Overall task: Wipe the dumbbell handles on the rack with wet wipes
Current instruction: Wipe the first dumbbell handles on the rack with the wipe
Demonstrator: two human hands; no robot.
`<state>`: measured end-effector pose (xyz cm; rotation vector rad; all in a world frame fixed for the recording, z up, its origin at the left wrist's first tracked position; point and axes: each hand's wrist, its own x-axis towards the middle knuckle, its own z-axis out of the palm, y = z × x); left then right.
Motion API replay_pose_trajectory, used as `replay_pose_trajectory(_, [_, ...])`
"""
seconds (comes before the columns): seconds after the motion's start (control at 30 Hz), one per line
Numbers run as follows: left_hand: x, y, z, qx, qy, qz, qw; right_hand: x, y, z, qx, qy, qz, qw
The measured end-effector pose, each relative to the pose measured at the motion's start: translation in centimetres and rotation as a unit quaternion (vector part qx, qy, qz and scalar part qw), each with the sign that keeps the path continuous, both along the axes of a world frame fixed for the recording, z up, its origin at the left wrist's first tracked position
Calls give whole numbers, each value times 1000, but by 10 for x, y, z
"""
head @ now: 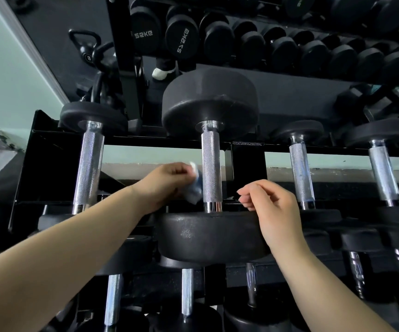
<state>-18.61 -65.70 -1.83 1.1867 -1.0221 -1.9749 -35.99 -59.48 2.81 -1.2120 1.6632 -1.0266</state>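
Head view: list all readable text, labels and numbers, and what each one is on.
"25KG", seen flipped, on the top-row dumbbell end.
"22.5KG", seen flipped, on the neighbouring dumbbell end.
Possibly "8" in a round mark on the kettlebell; too small to be sure.
Green lettering on the top-right dumbbell: blurred, unreadable.

Crumpled white wet wipe (pixel 194 185) touches knurled chrome dumbbell handle (pixel 211 168)
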Motion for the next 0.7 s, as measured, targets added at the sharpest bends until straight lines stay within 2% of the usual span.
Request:
replay_pose_trajectory(0.07, [-2, -13, 0, 33, 78, 87, 993, 0, 1, 1, 0, 0, 6, 1000])
replay_pose_trajectory(0.13, [-6, -25, 1, 48, 122, 117, 984, 0, 1, 2, -1, 4, 10, 1000])
replay_pose_trajectory(0.27, [-18, -33, 8, 33, 69, 122, 990, 0, 1, 1, 0, 7, 8, 1000])
replay_pose_trajectory(0.33, [-18, -28, 7, 12, 44, 83, 996, -1, 0, 0, 0, 7, 6, 1000])
replay_pose_trajectory(0.47, [-5, -8, -3, -23, -2, -97, 995, 0, 0, 0, 3, 2, 11, 1000])
replay_pose_trajectory(0.53, [-3, -3, -5, -20, 3, -109, 994, 0, 0, 0, 5, 0, 11, 1000])
replay_pose_trajectory(0.7, [-17, -21, 6, 13, 55, 48, 997, -2, 1, 1, 0, 4, 11, 1000])
